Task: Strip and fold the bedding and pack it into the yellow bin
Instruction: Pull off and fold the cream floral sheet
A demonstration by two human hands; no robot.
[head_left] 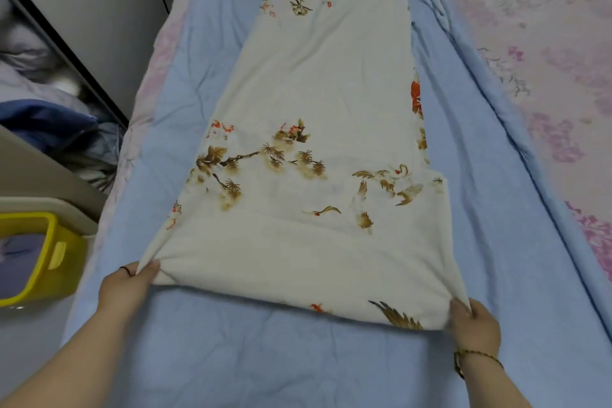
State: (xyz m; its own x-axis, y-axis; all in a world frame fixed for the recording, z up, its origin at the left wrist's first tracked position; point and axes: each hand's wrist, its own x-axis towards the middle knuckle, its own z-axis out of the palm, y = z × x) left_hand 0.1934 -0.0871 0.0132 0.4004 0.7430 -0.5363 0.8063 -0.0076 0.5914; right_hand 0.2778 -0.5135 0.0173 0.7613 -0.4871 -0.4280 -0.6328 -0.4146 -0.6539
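Holding a long, folded cream-white cotton bedsheet (314, 109), printed with brown pine branches, cranes and red blossoms, by its two near corners. Gripping the near-left corner with the left hand (127, 286): thumb pressed on top of the cloth, fingers tucked under the bunched edge and out of sight. Pinching the near-right corner with the right hand (475, 325): thumb on top, fingers curled beneath the lifted fold. Wearing a thin black band (127, 270) on the left hand and a braided gold-and-brown bracelet (477, 359) on the right wrist.

Lying as a narrow strip along the middle of a wrinkled pale blue bedsheet (231, 358), running away from the camera, near edge slightly raised between the hands. Under the blue layer, a pink-and-purple floral mattress cover (546, 76), showing broadly on the right and as a thin strip on the left.

Left of the bed, just beside its edge, a yellow plastic bin (61, 262) with a slot handle, holding bluish-purple cloth (20, 262). Further back on the left, a heap of blue and grey fabric (43, 109) beside a grey wardrobe door (99, 10) with a dark frame.
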